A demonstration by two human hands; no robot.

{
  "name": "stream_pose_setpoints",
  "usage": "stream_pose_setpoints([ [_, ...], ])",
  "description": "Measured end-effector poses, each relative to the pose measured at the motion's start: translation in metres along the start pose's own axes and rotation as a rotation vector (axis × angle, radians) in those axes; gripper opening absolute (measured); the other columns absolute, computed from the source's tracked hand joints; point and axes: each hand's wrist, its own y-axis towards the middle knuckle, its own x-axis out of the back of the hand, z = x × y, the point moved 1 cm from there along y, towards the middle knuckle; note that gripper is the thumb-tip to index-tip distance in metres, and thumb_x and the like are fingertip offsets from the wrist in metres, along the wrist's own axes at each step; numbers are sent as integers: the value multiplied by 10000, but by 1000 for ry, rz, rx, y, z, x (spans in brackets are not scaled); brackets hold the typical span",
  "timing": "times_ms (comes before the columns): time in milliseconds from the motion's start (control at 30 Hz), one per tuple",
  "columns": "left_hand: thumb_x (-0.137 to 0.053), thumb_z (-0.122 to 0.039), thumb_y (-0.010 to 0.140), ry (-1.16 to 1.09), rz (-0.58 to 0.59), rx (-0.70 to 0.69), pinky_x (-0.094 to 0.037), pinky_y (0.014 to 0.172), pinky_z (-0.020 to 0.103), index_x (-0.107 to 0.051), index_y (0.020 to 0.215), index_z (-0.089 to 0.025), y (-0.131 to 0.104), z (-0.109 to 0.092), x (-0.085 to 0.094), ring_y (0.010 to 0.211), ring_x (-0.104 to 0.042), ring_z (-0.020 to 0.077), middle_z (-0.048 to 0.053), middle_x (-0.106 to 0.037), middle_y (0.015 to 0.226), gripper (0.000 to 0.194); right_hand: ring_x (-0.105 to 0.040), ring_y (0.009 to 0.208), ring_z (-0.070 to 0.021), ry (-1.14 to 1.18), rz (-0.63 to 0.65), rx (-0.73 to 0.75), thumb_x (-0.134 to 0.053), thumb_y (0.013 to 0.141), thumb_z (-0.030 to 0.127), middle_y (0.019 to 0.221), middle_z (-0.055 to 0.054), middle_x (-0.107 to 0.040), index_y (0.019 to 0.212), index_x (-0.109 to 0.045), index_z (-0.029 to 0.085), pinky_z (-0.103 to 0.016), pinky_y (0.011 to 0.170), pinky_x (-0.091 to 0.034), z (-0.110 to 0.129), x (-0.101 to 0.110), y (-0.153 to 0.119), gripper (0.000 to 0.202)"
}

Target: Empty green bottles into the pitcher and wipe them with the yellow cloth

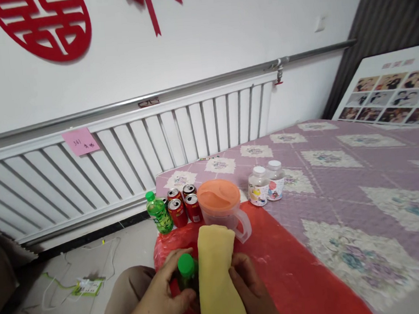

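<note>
Head view: left hand [162, 293] fingers grip upright green-capped bottle [186, 269], cap up; right hand [252, 292] fingers clasp yellow cloth [216, 273].

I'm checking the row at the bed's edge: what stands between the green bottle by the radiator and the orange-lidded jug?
Red cans, clustered between the green bottle and the jug, as the head view shows.

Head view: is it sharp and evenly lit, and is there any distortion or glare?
Head view: soft, even indoor light with no hard shadows; mild sheen on the red plastic sheet; the radiator and pipe bow from wide-angle distortion; the left hand, right hand and yellow cloth look slightly soft near the bottom edge.
</note>
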Motion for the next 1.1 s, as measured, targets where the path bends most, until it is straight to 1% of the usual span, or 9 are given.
stream_pose_setpoints([
  [167, -588, -23, 674, -48, -6, -24, -269, 1141, 458, -464, 1325, -267, 1, -1, -1, 1341, -383, 289, 38, -493, 1410, 707, -564, 688, -137, 27, 38, -29, -637, 806, 455, 800, 34, -609, 916, -530, 266, -240, 615, -466, 9, -1, -7, 243],
  [367, -579, -21, 682, -67, -20, -50, -343, 1098, 434, -487, 1294, -256, 1, -7, -2, 1272, -464, 282, 45, -557, 1330, 662, -645, 937, -274, -7, 158, 1, -739, 633, 542, 1114, -77, -644, 1139, -485, 281, -377, 762, -529, 12, -4, -14, 623],
  [467, -580, -22, 686, -102, -1, -61, -384, 1064, 407, -485, 1278, -242, 3, -14, -4, 1239, -488, 269, 50, -554, 1315, 639, -648, 957, -278, -152, 25, 40, -718, 648, 456, 1191, -110, -613, 1227, -452, 258, -379, 774, -543, 8, -8, -18, 668],
  [600, -610, -40, 676, -183, -26, -54, -440, 997, 375, -422, 1272, -217, 5, -14, -7, 1154, -545, 243, 71, -564, 1274, 649, -549, 1155, -281, -459, -162, 169, -667, 665, 338, 1308, -92, -548, 1205, -561, 254, -355, 906, -499, 18, -15, -24, 557],
  [667, -603, -29, 654, -187, -47, -66, -469, 942, 357, -442, 1207, -203, 6, -11, -8, 1063, -587, 226, 62, -610, 1170, 601, -498, 1221, -288, -552, -199, 184, -679, 643, 333, 1348, -84, -523, 1167, -611, 247, -347, 947, -476, 26, -18, -23, 536],
  [767, -588, -43, 646, -191, -43, -109, -486, 891, 344, -473, 1129, -193, 7, -11, -7, 984, -602, 212, 45, -625, 1068, 518, -610, 1080, -273, -455, -178, 81, -653, 681, 392, 1289, -110, -579, 1236, -559, 219, -345, 829, -539, 30, -17, -19, 588],
  [867, -585, -68, 658, -187, -15, -112, -478, 903, 355, -479, 1116, -190, 6, -17, -4, 991, -599, 216, 47, -621, 1067, 486, -677, 934, -254, -364, -193, 20, -655, 690, 415, 1191, -123, -650, 1260, -527, 181, -337, 744, -562, 15, -6, -15, 629],
  [1000, -568, -52, 657, -139, 21, -88, -442, 970, 371, -470, 1158, -185, 5, -25, 4, 1054, -588, 220, 62, -615, 1131, 528, -662, 1008, -272, -455, -261, 64, -685, 647, 363, 1217, -119, -645, 1149, -629, 182, -344, 792, -558, -21, 14, -19, 537],
  [1100, -554, -46, 657, -97, 90, -102, -453, 959, 361, -466, 1190, -182, 8, -26, 13, 1048, -591, 215, 60, -619, 1138, 557, -629, 1078, -286, -530, -360, 130, -722, 606, 334, 1191, -94, -666, 1058, -685, 208, -359, 862, -540, -34, 19, -28, 471],
])
